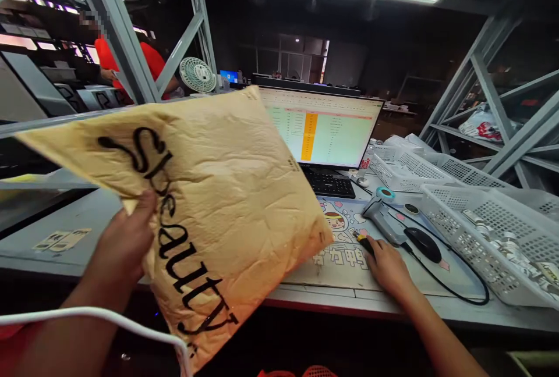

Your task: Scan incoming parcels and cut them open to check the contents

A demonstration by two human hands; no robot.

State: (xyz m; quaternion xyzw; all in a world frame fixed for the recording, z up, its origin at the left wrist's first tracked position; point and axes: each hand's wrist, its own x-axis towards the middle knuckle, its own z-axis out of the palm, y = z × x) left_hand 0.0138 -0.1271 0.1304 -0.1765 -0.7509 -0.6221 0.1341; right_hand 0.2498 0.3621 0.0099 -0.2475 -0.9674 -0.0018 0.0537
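My left hand (131, 237) grips the lower left edge of a large tan padded mailer (236, 185) printed with black lettering that reads "Sbeauty". The mailer is tilted in the air and hides part of the monitor and desk. At the right, my right hand (386, 263) is closed around a yellow and black box cutter (365, 244), its tip over the cartoon desk mat (338, 256). A grey and teal barcode scanner (382, 220) and a black mouse (423, 243) lie just beyond that hand.
Behind the mailer stand a monitor (340, 130) and a black keyboard (334, 185). White plastic baskets (463, 205) line the right side, the nearest containing several small bottles. A black cable loops over the mat. A person in red (152, 60) and a fan (198, 74) are beyond the metal frame.
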